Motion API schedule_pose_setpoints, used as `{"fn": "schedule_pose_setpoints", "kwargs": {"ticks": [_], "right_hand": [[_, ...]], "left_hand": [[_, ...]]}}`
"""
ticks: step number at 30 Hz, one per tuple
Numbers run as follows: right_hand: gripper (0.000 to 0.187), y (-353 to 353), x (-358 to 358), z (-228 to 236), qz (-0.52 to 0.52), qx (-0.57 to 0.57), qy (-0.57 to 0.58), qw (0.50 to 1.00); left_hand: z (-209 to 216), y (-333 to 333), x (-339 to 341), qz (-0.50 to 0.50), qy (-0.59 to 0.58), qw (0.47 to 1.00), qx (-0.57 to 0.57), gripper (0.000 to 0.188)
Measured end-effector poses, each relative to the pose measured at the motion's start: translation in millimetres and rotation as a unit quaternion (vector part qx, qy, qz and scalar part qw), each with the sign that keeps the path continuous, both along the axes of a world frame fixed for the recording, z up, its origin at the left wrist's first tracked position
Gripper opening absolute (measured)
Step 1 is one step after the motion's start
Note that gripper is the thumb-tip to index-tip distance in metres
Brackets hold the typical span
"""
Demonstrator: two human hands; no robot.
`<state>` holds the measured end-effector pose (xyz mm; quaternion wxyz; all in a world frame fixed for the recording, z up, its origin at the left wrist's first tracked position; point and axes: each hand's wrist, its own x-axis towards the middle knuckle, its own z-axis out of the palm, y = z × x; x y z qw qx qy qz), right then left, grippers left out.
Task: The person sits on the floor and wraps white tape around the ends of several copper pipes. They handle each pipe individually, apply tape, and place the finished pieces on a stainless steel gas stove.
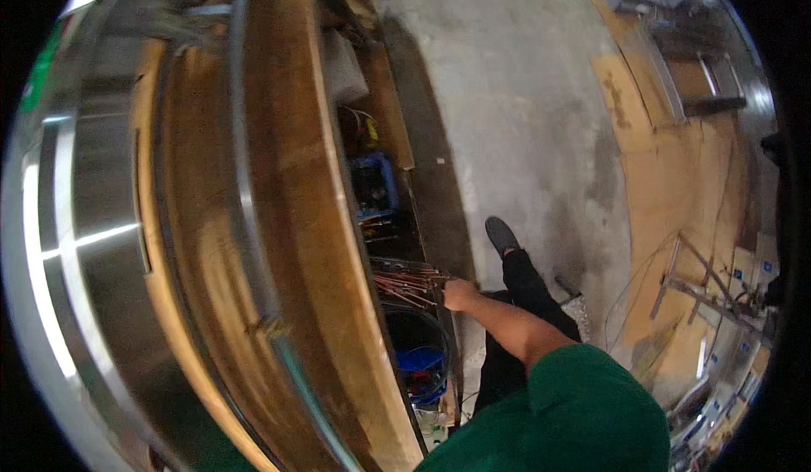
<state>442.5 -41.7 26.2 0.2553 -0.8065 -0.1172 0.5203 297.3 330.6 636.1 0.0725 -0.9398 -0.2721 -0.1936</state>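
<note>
My right hand (459, 294) reaches into the low shelf under the workbench, its fingers curled closed at the near end of a bundle of thin reddish metal rods (405, 284). The rods lie in or beside a dark tray. Whether the fingers wrap the rods or the tray's edge is hidden. Just below the rods stands a round black bucket (414, 324) with a blue item (421, 360) inside. Above them on the same shelf is a blue plastic container (374, 183). My left hand is not in view.
The long wooden bench (291, 185) fills the left, with a blurred metal bar (242, 151) running along it. Concrete floor (524, 109) stretches to the right, bearing my dark shoe (502, 234). Cardboard sheets (676, 185) and a metal frame (684, 278) lie at the far right.
</note>
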Motion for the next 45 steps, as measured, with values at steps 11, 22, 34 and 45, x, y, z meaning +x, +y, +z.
{"fn": "schedule_pose_setpoints", "kwargs": {"ticks": [11,22,34,45], "right_hand": [[0.019,56.7,52.8,-137.9,0.018,-0.04,-0.083,0.996],[0.034,58.8,98.0,-68.1,0.043,0.058,-0.1,0.992],[0.026,-203.1,202.4,122.0,-0.384,0.133,0.173,0.897],[0.035,-78.7,262.1,587.1,-0.295,0.416,-0.497,0.702]], "left_hand": [[-55.7,-18.5,66.4,0.043,-0.045,0.991,-0.118,0.046],[-25.5,-42.6,44.1,0.022,-0.11,0.971,-0.21,0.041],[25.1,-47.6,36.9,-0.098,-0.058,0.979,-0.172,0.045],[62.3,-65.3,-175.2,0.074,-0.062,0.982,-0.163,0.041]]}}
